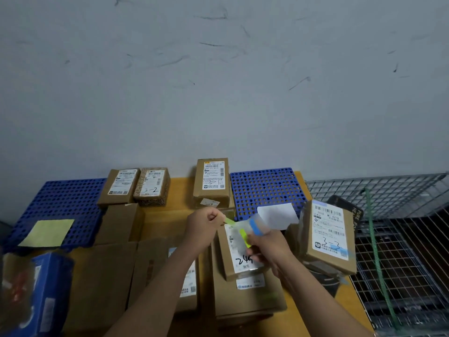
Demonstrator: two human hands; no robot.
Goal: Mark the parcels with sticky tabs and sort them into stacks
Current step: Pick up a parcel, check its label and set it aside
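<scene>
Left mat: we see a blue perforated plastic mat (60, 203) on the yellow wooden worktop (179, 190), with a pale yellow-green paper square (47, 232) lying on it.
Back row: two small brown cardboard parcels (120, 186) sit side by side; further right is a taller brown parcel with a white label (212, 181).
Left hand: the left hand (204, 224) is curled, pinching one end of a thin green sticky tab (229, 220).
Right hand: the right hand (267, 246) grips a clear sheet of blue and green tabs (252, 227) (motion blur softens it).
Parcel below the hands: a brown parcel marked "24" (239, 251) lies on a larger cardboard box (243, 300).
Right mat: a second blue perforated mat (267, 188) carries a white paper slip (277, 215).
Right parcel: a brown parcel marked "3-3" (328, 237) sits tilted at the worktop's right edge, a blue tab on its label.
Far right: we see a grey wire rack (401, 239) beside the worktop.
</scene>
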